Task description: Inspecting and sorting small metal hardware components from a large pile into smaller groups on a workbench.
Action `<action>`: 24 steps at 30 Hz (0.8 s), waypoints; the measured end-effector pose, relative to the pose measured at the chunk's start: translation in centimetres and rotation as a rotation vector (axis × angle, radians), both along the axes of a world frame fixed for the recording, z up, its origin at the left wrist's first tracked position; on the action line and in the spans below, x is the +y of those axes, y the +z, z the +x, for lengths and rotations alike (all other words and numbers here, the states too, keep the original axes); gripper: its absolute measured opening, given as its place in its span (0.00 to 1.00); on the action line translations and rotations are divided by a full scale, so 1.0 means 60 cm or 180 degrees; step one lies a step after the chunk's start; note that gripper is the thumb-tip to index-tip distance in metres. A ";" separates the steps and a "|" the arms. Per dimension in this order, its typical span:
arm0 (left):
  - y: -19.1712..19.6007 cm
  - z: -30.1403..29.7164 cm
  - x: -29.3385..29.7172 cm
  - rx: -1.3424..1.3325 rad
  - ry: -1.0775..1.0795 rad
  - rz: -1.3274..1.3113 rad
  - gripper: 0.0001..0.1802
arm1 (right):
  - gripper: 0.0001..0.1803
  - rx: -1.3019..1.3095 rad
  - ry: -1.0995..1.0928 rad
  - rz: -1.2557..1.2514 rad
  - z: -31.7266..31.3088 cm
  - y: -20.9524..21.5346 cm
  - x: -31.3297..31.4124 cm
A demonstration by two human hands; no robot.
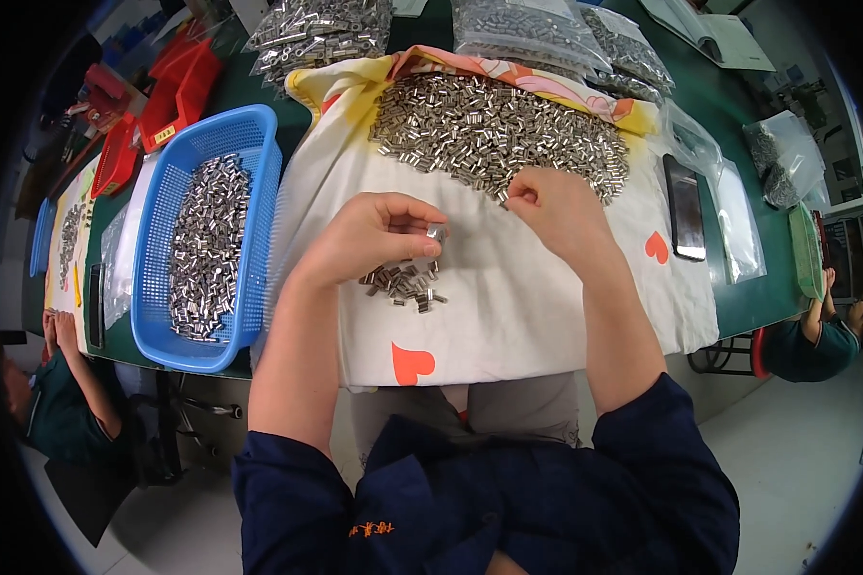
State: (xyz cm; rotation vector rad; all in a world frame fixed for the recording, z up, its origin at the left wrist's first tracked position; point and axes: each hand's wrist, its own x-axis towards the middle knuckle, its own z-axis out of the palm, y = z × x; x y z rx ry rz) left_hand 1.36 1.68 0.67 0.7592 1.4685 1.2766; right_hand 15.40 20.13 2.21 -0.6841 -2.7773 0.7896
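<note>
Left hand (374, 235) pinches one metal sleeve (436, 232); right hand (551, 206), clenched, touches the big pile (489, 129) at upper centre, nearer it.

A factory sorting bench: metal sleeves (489, 129) are lying heaped beside bagged parts (527, 29), a blue basket (259, 144), and seated co-workers (815, 335).

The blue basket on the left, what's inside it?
The blue basket holds a heap of small shiny metal tubes, piled along its middle. Its mesh floor shows around the heap; whatever lies beneath the tubes is covered.
</note>
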 end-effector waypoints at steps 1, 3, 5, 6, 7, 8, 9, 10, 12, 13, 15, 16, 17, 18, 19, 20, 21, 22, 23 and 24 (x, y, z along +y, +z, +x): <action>-0.001 0.000 0.000 -0.0003 -0.0007 0.0001 0.15 | 0.06 -0.0055 0.0107 0.0130 0.000 -0.004 -0.004; -0.003 0.000 0.001 -0.0086 0.0062 0.0079 0.15 | 0.06 -0.0113 0.0210 0.0263 -0.001 -0.011 -0.010; -0.001 0.002 0.001 -0.0060 0.0140 0.0064 0.15 | 0.05 -0.0082 0.0218 0.0633 -0.006 -0.019 -0.014; 0.000 0.003 0.002 -0.0036 0.0202 0.0055 0.15 | 0.05 -0.0078 0.0233 0.0631 -0.006 -0.023 -0.016; -0.001 0.002 0.002 -0.0036 0.0214 0.0054 0.15 | 0.04 0.0008 0.0251 0.0777 -0.004 -0.025 -0.018; -0.003 0.001 0.002 -0.0028 0.0227 0.0126 0.15 | 0.04 0.0096 0.0267 0.0923 -0.003 -0.027 -0.019; -0.005 0.000 0.002 -0.0019 0.0238 0.0198 0.15 | 0.04 0.0098 0.0277 0.0922 -0.003 -0.026 -0.020; -0.006 0.000 0.002 -0.0019 0.0239 0.0199 0.15 | 0.04 0.0136 0.0340 0.0955 -0.003 -0.024 -0.021; -0.007 -0.001 0.003 -0.0164 0.0250 0.0289 0.16 | 0.04 0.0174 0.0402 0.0987 -0.003 -0.015 -0.026; -0.006 -0.001 0.002 -0.0164 0.0264 0.0284 0.16 | 0.04 0.0267 0.0291 0.0258 -0.006 -0.003 -0.035; -0.003 0.000 0.001 -0.0210 0.0265 0.0342 0.18 | 0.04 0.0353 0.0192 -0.0482 -0.010 0.011 -0.049; -0.004 0.001 0.002 -0.0212 0.0263 0.0342 0.18 | 0.04 0.0501 0.0377 -0.0888 -0.008 0.016 -0.054; -0.006 0.001 0.003 -0.0306 0.0263 0.0408 0.18 | 0.04 0.0648 0.0564 -0.1296 -0.008 0.018 -0.058; -0.007 0.002 0.004 -0.0399 0.0264 0.0472 0.18 | 0.04 0.0646 0.0563 -0.1299 -0.008 0.014 -0.062; -0.006 0.003 0.005 -0.0397 0.0261 0.0471 0.18 | 0.04 0.0874 0.0666 -0.1209 -0.009 0.008 -0.065; -0.004 0.003 0.006 -0.0345 0.0270 0.0471 0.18 | 0.04 0.1102 0.0769 -0.1117 -0.010 0.002 -0.068; -0.003 0.004 0.007 -0.0294 0.0278 0.0471 0.18 | 0.04 0.1104 0.0767 -0.1117 -0.010 -0.002 -0.070; -0.006 0.004 0.007 -0.0292 0.0284 0.0469 0.18 | 0.04 0.1226 0.0756 -0.0934 -0.011 -0.006 -0.073; -0.010 0.003 0.008 -0.0207 0.0296 0.0457 0.17 | 0.03 0.1346 0.0744 -0.0749 -0.012 -0.009 -0.075; -0.012 0.002 0.009 -0.0122 0.0307 0.0446 0.17 | 0.03 0.1347 0.0748 -0.0751 -0.012 -0.011 -0.078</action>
